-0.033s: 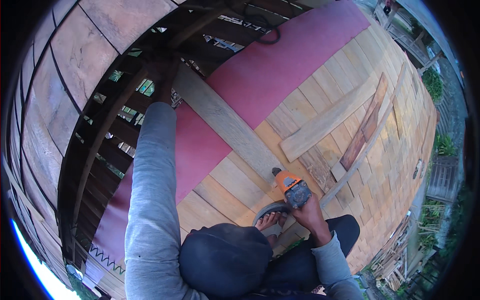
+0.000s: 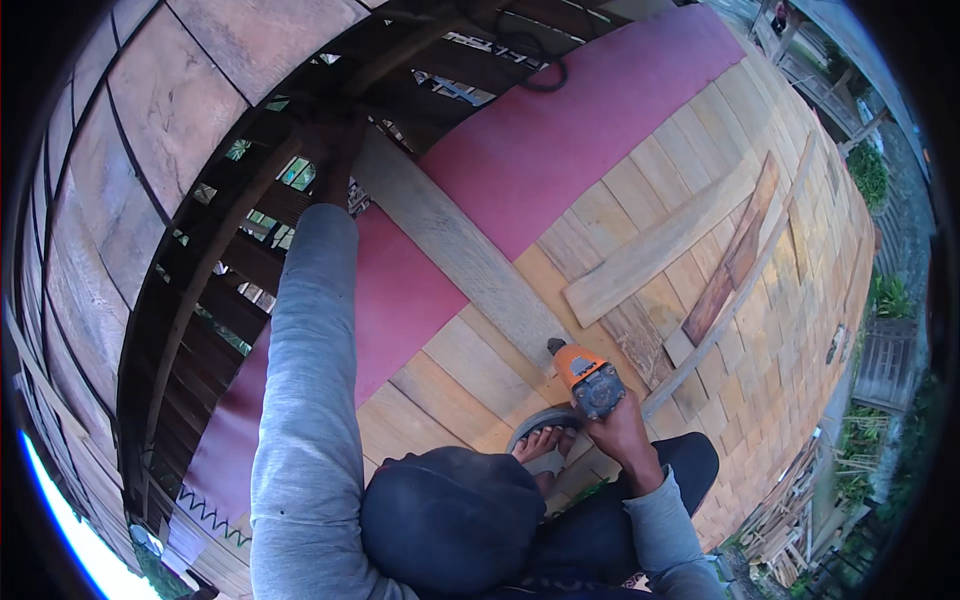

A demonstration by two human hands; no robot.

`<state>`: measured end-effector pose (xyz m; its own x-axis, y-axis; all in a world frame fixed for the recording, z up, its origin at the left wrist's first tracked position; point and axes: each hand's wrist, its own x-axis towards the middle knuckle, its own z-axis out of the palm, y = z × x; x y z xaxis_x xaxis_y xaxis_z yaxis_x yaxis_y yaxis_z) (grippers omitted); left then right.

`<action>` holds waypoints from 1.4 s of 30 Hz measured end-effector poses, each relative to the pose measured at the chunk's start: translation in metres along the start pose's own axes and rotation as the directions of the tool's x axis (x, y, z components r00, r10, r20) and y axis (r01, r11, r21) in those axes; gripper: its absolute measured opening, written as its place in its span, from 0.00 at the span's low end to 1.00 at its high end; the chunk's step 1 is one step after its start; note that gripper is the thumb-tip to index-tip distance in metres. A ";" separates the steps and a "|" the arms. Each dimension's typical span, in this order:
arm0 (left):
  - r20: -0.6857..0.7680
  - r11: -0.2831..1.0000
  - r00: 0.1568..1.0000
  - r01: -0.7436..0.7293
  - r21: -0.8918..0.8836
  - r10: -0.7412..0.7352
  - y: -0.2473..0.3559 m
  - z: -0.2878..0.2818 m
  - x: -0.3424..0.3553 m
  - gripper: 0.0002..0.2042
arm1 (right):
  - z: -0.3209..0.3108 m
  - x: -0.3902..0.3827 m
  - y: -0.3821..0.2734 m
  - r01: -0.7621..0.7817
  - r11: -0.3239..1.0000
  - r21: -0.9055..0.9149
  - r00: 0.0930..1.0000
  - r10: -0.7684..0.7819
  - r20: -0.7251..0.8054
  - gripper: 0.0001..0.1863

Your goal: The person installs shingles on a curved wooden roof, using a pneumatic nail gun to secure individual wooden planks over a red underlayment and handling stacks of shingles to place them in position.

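My right hand (image 2: 620, 430) grips an orange and black power tool (image 2: 585, 370), its nose against the lower end of a long pale grey board (image 2: 455, 250). The board lies diagonally across a strip of pink-red sheeting (image 2: 550, 130) onto rows of pale wooden shingles (image 2: 460, 360). My left arm reaches up to the board's far end, where my left hand (image 2: 335, 155) is in shadow among dark beams; its fingers cannot be made out. My sandalled foot (image 2: 540, 440) is just below the tool.
Loose boards (image 2: 655, 240) and a reddish offcut (image 2: 730, 255) lie on the shingles at right. An open dark framework (image 2: 215, 310) with gaps runs along the left, beside weathered panels (image 2: 160, 80). A black hose (image 2: 545, 75) loops at the top. A person (image 2: 778, 18) is far off at upper right.
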<state>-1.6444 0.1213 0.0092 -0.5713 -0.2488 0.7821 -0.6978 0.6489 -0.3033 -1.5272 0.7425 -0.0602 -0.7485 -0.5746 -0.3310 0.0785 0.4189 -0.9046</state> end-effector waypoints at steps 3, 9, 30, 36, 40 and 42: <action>-0.076 0.999 0.996 -0.047 0.008 0.047 -0.011 -0.006 -0.010 0.26 | 0.009 -0.002 -0.011 0.024 0.998 -0.051 0.999 -0.022 0.037 0.22; 0.062 0.995 0.998 -0.020 -0.094 0.026 -0.003 -0.022 0.001 0.25 | 0.008 -0.006 -0.005 0.122 0.986 -0.110 0.992 -0.125 -0.028 0.14; 0.045 1.000 0.999 0.005 -0.008 -0.005 0.008 -0.025 -0.011 0.24 | 0.014 0.032 -0.037 0.111 0.982 -0.153 0.989 -0.094 0.114 0.12; 0.011 0.999 1.000 -0.008 -0.031 0.008 0.004 -0.031 -0.002 0.23 | 0.021 0.073 -0.075 0.346 0.895 -0.281 0.935 -0.305 0.181 0.13; 0.083 1.000 0.997 0.008 0.004 -0.008 0.006 -0.033 -0.004 0.24 | 0.019 0.074 -0.083 0.335 0.898 -0.286 0.940 -0.301 0.159 0.12; 0.134 1.000 0.991 -0.007 0.019 0.004 0.002 -0.032 -0.002 0.25 | 0.023 0.071 -0.082 0.322 0.903 -0.285 0.945 -0.288 0.155 0.12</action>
<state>-1.6308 0.1456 0.0242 -0.6269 -0.3406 0.7007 -0.7023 0.6365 -0.3189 -1.5722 0.6512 -0.0156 -0.6276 -0.7729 -0.0937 -0.3578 0.3933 -0.8469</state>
